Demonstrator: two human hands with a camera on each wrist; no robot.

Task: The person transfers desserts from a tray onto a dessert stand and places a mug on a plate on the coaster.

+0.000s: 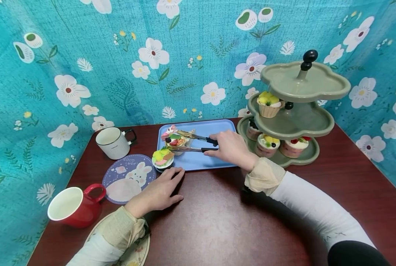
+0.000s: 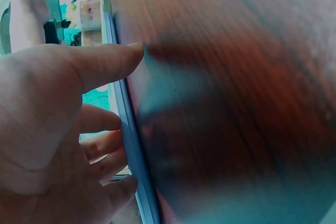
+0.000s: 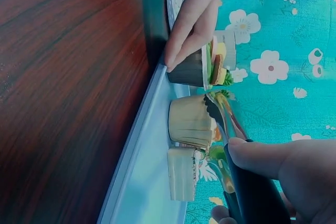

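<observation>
My right hand [image 1: 232,147] grips a pair of tongs [image 1: 198,137] with black handles and gold-coloured tips. The tips lie on either side of a fruit-topped cupcake [image 3: 188,121] in a tan cup, though contact is unclear. On the blue tray's [image 1: 206,164] front edge rest the fingers of my left hand [image 1: 159,191], close to a dark-cupped cupcake [image 1: 162,158] with yellow and pink topping. Whether they touch that cup is hard to tell. Behind the fruit cupcake is a pink-topped dessert [image 1: 169,132], partly hidden.
A green three-tier stand [image 1: 294,120] with several cupcakes stands at the right. A white mug [image 1: 112,144], a red mug [image 1: 76,210] and a round rabbit mat [image 1: 131,173] lie to the left. Under my left forearm is a patterned plate [image 1: 141,255].
</observation>
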